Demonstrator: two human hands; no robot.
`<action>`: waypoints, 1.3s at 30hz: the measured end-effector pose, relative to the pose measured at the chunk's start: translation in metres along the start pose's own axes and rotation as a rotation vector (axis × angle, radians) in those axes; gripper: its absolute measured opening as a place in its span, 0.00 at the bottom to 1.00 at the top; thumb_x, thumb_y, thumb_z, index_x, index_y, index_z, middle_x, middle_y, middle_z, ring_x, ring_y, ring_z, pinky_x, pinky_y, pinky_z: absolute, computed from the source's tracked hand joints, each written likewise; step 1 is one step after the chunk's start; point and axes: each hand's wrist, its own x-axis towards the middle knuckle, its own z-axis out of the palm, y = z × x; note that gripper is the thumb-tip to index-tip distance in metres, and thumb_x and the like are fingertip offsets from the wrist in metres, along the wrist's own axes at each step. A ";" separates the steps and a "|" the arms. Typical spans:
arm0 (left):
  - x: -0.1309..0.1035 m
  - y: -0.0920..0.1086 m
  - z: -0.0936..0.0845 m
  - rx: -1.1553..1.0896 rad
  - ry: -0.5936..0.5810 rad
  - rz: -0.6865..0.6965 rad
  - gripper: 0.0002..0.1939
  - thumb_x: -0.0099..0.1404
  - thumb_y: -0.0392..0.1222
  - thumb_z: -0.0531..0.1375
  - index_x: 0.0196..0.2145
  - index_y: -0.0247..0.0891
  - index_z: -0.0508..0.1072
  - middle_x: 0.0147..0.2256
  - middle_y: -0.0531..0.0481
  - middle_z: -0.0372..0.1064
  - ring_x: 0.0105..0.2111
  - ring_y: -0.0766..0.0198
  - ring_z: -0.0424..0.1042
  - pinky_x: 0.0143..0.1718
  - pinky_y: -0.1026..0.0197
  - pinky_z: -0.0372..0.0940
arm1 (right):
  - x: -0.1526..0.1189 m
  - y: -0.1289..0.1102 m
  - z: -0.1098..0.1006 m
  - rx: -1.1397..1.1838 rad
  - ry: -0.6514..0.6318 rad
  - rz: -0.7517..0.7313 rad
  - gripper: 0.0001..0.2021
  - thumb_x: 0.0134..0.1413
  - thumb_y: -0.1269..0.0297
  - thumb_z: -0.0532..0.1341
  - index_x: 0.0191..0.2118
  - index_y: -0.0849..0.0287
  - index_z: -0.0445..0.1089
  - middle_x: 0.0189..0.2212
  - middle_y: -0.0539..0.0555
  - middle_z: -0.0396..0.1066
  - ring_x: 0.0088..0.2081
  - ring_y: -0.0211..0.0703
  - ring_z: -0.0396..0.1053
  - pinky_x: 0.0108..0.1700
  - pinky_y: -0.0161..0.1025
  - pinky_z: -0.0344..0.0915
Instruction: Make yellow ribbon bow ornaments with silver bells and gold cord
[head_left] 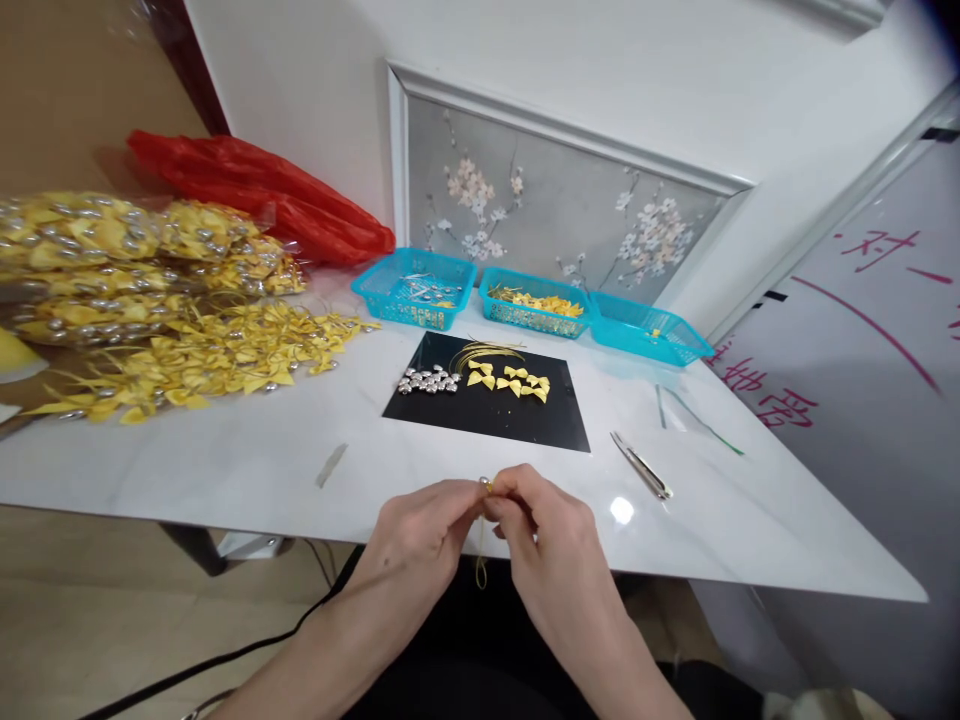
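Note:
Over the table's front edge, my left hand (424, 525) and my right hand (547, 525) meet with fingertips pinched together. A small silver bead (485, 483) shows between them, with a bit of yellow beside it. From under the fingers hangs a thin yellow cord (481, 572) that ends in a loop. My fingers partly hide how bead and cord join. Beyond the hands lies a black mat (495, 425) bearing a cluster of silver beads (429, 381), several yellow bows (511, 386) and thin yellow cords (484, 352).
Blue baskets stand at the back: one with silver pieces (412, 318), one with yellow pieces (536, 322), one with a small yellow bit (637, 350). Thread snips (641, 466) lie right. Finished-looking yellow bow strands (225, 355) and a red bag (255, 195) fill the left.

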 end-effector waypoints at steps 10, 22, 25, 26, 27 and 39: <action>0.016 -0.001 -0.006 -0.280 -0.110 -0.227 0.11 0.66 0.45 0.60 0.28 0.40 0.75 0.26 0.52 0.76 0.28 0.61 0.76 0.32 0.61 0.72 | 0.015 0.015 -0.013 0.495 0.150 0.224 0.12 0.67 0.56 0.61 0.34 0.56 0.66 0.40 0.54 0.76 0.35 0.40 0.77 0.34 0.37 0.75; 0.013 0.004 -0.010 -0.480 -0.188 -0.396 0.17 0.63 0.55 0.68 0.28 0.40 0.72 0.26 0.54 0.75 0.29 0.65 0.74 0.34 0.65 0.69 | 0.031 0.033 -0.026 0.854 0.330 0.334 0.20 0.56 0.49 0.71 0.33 0.56 0.63 0.27 0.39 0.67 0.19 0.23 0.58 0.34 0.33 0.77; 0.011 0.002 -0.012 -0.516 -0.203 -0.419 0.18 0.63 0.56 0.68 0.28 0.40 0.71 0.25 0.53 0.76 0.28 0.66 0.72 0.34 0.66 0.67 | 0.032 0.045 -0.036 0.827 0.418 0.330 0.19 0.55 0.51 0.72 0.39 0.53 0.64 0.25 0.37 0.67 0.19 0.23 0.56 0.41 0.39 0.80; 0.011 0.001 -0.012 -0.534 -0.206 -0.426 0.18 0.63 0.57 0.69 0.28 0.40 0.72 0.26 0.53 0.76 0.28 0.66 0.72 0.35 0.66 0.67 | 0.031 0.047 -0.038 0.811 0.432 0.328 0.19 0.55 0.52 0.72 0.42 0.52 0.64 0.25 0.36 0.67 0.19 0.23 0.55 0.41 0.40 0.81; 0.011 0.001 -0.012 -0.553 -0.206 -0.432 0.19 0.62 0.57 0.69 0.29 0.40 0.72 0.28 0.53 0.76 0.29 0.67 0.72 0.35 0.66 0.67 | 0.029 0.049 -0.040 0.794 0.438 0.325 0.19 0.56 0.52 0.72 0.43 0.52 0.64 0.24 0.36 0.67 0.19 0.24 0.55 0.41 0.40 0.81; 0.013 -0.001 -0.009 -0.582 -0.240 -0.444 0.18 0.61 0.55 0.71 0.27 0.39 0.74 0.27 0.55 0.69 0.30 0.66 0.64 0.35 0.65 0.60 | 0.027 0.026 -0.048 0.877 0.253 0.323 0.16 0.47 0.59 0.74 0.40 0.55 0.73 0.24 0.45 0.70 0.22 0.31 0.62 0.27 0.34 0.70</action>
